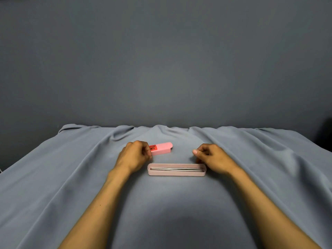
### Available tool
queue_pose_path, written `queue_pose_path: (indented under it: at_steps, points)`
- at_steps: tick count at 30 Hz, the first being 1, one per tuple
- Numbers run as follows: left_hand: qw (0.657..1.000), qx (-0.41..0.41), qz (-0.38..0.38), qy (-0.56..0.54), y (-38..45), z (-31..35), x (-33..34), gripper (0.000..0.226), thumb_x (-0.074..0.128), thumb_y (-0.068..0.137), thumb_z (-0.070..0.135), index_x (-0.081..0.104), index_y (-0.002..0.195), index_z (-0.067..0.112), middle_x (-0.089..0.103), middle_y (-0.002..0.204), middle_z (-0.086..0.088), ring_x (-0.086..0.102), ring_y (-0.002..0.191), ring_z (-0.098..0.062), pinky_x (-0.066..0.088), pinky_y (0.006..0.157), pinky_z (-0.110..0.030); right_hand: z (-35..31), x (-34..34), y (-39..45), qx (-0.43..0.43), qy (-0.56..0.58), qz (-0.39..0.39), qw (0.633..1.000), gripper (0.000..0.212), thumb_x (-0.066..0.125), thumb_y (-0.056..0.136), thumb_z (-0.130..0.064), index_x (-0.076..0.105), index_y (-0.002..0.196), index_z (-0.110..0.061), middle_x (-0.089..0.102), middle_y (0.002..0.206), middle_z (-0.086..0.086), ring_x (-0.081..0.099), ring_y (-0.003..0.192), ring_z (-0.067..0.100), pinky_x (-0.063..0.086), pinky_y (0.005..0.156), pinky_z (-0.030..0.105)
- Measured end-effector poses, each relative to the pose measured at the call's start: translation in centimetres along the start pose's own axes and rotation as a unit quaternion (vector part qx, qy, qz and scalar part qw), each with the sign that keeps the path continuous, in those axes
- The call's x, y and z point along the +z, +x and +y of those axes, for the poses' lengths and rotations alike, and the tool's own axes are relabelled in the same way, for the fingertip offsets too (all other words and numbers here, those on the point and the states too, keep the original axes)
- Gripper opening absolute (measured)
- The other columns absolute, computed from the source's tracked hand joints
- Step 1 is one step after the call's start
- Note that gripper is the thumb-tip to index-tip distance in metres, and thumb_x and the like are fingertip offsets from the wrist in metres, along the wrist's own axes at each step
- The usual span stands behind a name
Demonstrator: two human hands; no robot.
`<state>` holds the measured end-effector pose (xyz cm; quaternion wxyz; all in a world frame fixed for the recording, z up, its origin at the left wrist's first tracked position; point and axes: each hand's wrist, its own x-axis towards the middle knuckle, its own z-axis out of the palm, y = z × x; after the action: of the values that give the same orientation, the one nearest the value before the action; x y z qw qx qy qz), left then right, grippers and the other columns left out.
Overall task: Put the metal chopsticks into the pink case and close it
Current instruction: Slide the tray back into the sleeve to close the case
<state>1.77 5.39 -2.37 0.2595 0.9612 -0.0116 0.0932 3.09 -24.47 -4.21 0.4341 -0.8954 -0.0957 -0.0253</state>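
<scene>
The pink case tray [177, 174] lies lengthwise on the cloth in the middle, its top uncovered. Two metal chopsticks [177, 169] rest side by side inside it. The pink lid [162, 148], with a red sticker on it, lies just behind the tray to the left. My left hand [133, 156] is at the lid's left end, fingers curled around it and hiding that end. My right hand [212, 158] hovers just behind the tray's right end, fingers curled, thumb out, holding nothing.
A wrinkled blue-grey cloth [71, 177] covers the whole table, with raised folds along the far edge. A plain grey wall [161, 60] stands right behind the table. A dark object [325, 133] sits at the far right edge.
</scene>
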Motion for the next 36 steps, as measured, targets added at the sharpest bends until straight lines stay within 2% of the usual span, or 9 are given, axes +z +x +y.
queue_pose_path:
  at_steps: [2, 4, 7, 9, 11, 17, 23, 31, 36]
  points:
    - [0.999, -0.010, 0.047, -0.002, 0.2, -0.7, -0.1, 0.008, 0.073, 0.079, 0.023, 0.068, 0.078, 0.029, 0.074, 0.091, 0.006, 0.068, 0.093, -0.025, 0.057, 0.081, -0.039, 0.3, -0.1, 0.0, 0.005, 0.029, -0.014, 0.999, 0.033, 0.072, 0.089, -0.048, 0.074, 0.089, -0.015, 0.080, 0.086, 0.005, 0.072, 0.078, 0.016, 0.059, 0.087, 0.043]
    - [0.997, -0.012, 0.075, 0.011, 0.3, -1.7, -0.1, 0.018, 0.074, 0.082, 0.023, 0.069, 0.098, 0.031, 0.070, 0.109, 0.000, 0.062, 0.110, -0.028, 0.056, 0.086, -0.042, 0.4, -0.2, -0.2, 0.001, 0.034, -0.048, 0.998, 0.038, 0.080, 0.079, -0.051, 0.077, 0.093, -0.016, 0.080, 0.092, 0.007, 0.074, 0.087, 0.024, 0.059, 0.089, 0.045]
    - [0.997, -0.020, 0.062, 0.041, 0.3, -3.1, 0.3, 0.049, 0.073, 0.088, 0.026, 0.058, 0.134, 0.029, 0.058, 0.138, -0.006, 0.040, 0.135, -0.033, 0.046, 0.105, -0.048, 0.4, -0.3, -0.5, -0.004, 0.017, -0.096, 0.995, 0.053, 0.091, 0.062, -0.051, 0.077, 0.103, -0.020, 0.078, 0.102, 0.010, 0.072, 0.100, 0.028, 0.059, 0.092, 0.043]
    - [0.997, -0.030, 0.047, 0.045, 0.2, -3.7, 0.7, 0.060, 0.070, 0.091, 0.026, 0.049, 0.146, 0.028, 0.052, 0.149, -0.007, 0.035, 0.140, -0.035, 0.041, 0.111, -0.051, 0.4, -0.2, -0.5, -0.009, -0.009, -0.111, 0.994, 0.061, 0.094, 0.055, -0.051, 0.076, 0.107, -0.024, 0.075, 0.105, 0.005, 0.070, 0.101, 0.024, 0.059, 0.091, 0.039]
    - [0.997, -0.040, 0.034, 0.049, 0.1, -4.0, 1.0, 0.064, 0.067, 0.092, 0.026, 0.043, 0.151, 0.029, 0.050, 0.152, -0.006, 0.036, 0.141, -0.035, 0.041, 0.111, -0.052, 0.4, -0.1, -0.5, -0.017, -0.030, -0.120, 0.992, 0.064, 0.096, 0.054, -0.048, 0.076, 0.110, -0.026, 0.074, 0.106, 0.002, 0.069, 0.101, 0.021, 0.058, 0.092, 0.037]
    - [0.994, -0.051, 0.025, 0.088, 0.1, -4.2, 1.5, 0.054, 0.065, 0.093, 0.028, 0.049, 0.145, 0.031, 0.056, 0.140, -0.006, 0.048, 0.132, -0.035, 0.043, 0.102, -0.051, 0.3, 0.2, -0.7, -0.058, -0.073, -0.129, 0.987, 0.058, 0.095, 0.059, -0.041, 0.075, 0.111, -0.028, 0.069, 0.110, -0.006, 0.065, 0.099, 0.011, 0.054, 0.093, 0.031]
    - [0.994, -0.047, 0.050, 0.085, 0.3, -4.6, 1.6, 0.047, 0.068, 0.091, 0.022, 0.058, 0.136, 0.031, 0.061, 0.131, -0.004, 0.053, 0.125, -0.034, 0.048, 0.097, -0.048, 0.2, 0.4, -0.8, -0.073, -0.109, -0.116, 0.985, 0.039, 0.089, 0.069, -0.033, 0.076, 0.106, -0.030, 0.070, 0.103, -0.010, 0.064, 0.096, 0.008, 0.054, 0.091, 0.031]
    - [0.996, -0.043, 0.069, 0.036, 0.7, -5.4, 1.6, 0.046, 0.073, 0.086, 0.010, 0.065, 0.127, 0.028, 0.066, 0.124, -0.006, 0.056, 0.119, -0.033, 0.050, 0.096, -0.048, 0.1, 0.7, -0.8, -0.088, -0.148, -0.106, 0.979, 0.038, 0.085, 0.072, -0.036, 0.074, 0.107, -0.030, 0.068, 0.107, -0.011, 0.062, 0.099, 0.008, 0.052, 0.089, 0.031]
    - [0.995, -0.047, 0.082, 0.014, 0.8, -6.1, 1.4, 0.045, 0.074, 0.083, 0.006, 0.068, 0.123, 0.027, 0.067, 0.122, -0.006, 0.059, 0.117, -0.032, 0.051, 0.096, -0.045, 0.2, 0.3, -0.7, -0.087, -0.142, -0.088, 0.982, 0.037, 0.085, 0.074, -0.032, 0.075, 0.109, -0.030, 0.066, 0.106, -0.012, 0.060, 0.101, 0.009, 0.050, 0.092, 0.030]
